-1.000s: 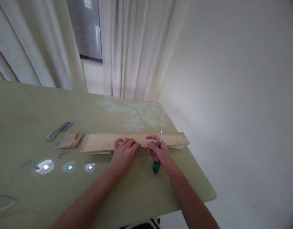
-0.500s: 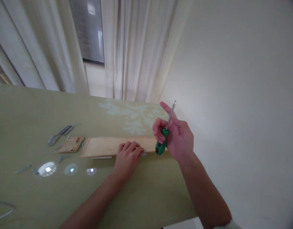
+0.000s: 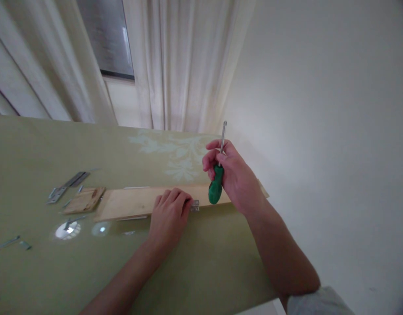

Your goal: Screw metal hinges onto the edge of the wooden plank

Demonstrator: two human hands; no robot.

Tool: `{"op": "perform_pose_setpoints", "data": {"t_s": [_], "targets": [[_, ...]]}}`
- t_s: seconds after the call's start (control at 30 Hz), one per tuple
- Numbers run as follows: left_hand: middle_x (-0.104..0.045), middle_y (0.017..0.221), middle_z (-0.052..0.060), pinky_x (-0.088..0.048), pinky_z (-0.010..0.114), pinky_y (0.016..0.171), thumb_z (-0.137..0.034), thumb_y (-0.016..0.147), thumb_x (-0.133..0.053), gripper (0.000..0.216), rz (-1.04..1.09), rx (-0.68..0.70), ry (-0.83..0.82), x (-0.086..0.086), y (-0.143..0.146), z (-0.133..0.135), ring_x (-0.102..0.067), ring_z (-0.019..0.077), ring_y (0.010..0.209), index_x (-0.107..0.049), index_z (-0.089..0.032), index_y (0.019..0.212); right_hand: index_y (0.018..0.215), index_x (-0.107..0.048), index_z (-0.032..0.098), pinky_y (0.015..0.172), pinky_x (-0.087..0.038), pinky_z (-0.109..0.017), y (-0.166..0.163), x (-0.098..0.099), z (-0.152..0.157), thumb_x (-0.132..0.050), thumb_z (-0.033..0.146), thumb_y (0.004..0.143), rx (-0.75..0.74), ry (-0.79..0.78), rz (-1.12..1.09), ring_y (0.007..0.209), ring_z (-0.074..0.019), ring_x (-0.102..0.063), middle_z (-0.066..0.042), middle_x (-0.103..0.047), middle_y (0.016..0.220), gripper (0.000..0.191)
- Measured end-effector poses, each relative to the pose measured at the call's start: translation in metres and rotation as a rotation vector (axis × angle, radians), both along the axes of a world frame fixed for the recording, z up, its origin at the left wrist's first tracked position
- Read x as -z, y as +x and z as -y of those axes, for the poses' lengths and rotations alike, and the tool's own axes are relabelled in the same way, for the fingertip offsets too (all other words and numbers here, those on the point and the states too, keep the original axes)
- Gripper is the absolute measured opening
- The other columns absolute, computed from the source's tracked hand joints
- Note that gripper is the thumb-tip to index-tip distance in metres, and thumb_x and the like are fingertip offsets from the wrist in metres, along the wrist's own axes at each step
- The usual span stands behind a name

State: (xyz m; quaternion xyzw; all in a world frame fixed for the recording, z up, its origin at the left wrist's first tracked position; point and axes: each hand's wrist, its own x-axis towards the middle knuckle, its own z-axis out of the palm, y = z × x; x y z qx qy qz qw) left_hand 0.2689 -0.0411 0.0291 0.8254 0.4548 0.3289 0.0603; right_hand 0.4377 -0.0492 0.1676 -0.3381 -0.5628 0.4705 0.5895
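Screwdriver [image 3: 215, 189] with a green handle and a bright metal shaft stands nearly upright in the right hand [image 3: 238, 179], raised above the right part of a long wooden board [image 3: 127, 202]. That hand's fingers are curled around the tool, with the shaft rising past them, tip up, and the bottom of the handle clear of the fingers. The left hand [image 3: 168, 214] rests over the middle of the board, its fingers bent and held close together, the fingertips at a small metal hinge [image 3: 195, 205] on the board's near edge; whether they pinch the hinge or only press it, I cannot tell. Part of the hinge shows to the right of those fingertips, plate and holes visible. The board lies flat across the pale green bench [image 3: 195, 271], slightly slanted. Just beside its left end is a short wooden block [image 3: 83, 201], with flat metal hinges [image 3: 78, 178] beyond it. Loose screws [image 3: 17, 239] lie farther left, near the light reflections. A white floral pattern [image 3: 180, 164] decorates the bench behind the board, and pale curtains [image 3: 188, 65] hang past its far edge.
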Motion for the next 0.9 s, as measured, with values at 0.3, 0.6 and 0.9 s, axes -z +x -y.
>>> {"op": "perform_pose_setpoints", "data": {"t_s": [0.3, 0.6, 0.9], "targets": [[-0.075, 0.098, 0.003, -0.039, 0.039, 0.081, -0.030, 0.102, -0.064, 0.013, -0.014, 0.062, 0.225, 0.009, -0.002, 0.000, -0.059, 0.0247, 0.090, -0.073, -0.024, 0.096, 0.134, -0.068, 0.024, 0.057, -0.046, -0.024, -0.009, 0.013, -0.008, -0.058, 0.034, 0.101, -0.018, 0.015, -0.043, 0.066, -0.0125, -0.054, -0.001, -0.076, 0.088, 0.035], [-0.074, 0.104, 0.004, -0.043, 0.039, 0.084, -0.031, 0.103, -0.064, 0.015, 0.013, 0.213, 0.172, 0.006, -0.015, 0.000, -0.060, 0.0237, 0.094, -0.076, -0.023, 0.107, 0.119, -0.070, 0.024, 0.043, -0.051, -0.017, 0.001, 0.006, -0.008, -0.058, 0.033, 0.102, 0.001, -0.040, -0.089, 0.050, -0.0097, -0.067, -0.001, -0.081, 0.087, 0.023], [-0.072, 0.102, 0.006, -0.045, 0.040, 0.084, -0.032, 0.104, -0.061, 0.017, 0.005, 0.161, 0.199, 0.012, -0.015, 0.002, -0.062, 0.0244, 0.095, -0.075, -0.022, 0.107, 0.123, -0.066, 0.015, 0.059, -0.064, -0.029, 0.015, 0.004, -0.029, -0.020, 0.063, 0.109, 0.112, -0.332, -0.462, 0.068, -0.0199, -0.080, -0.014, -0.084, 0.102, 0.068]]}}
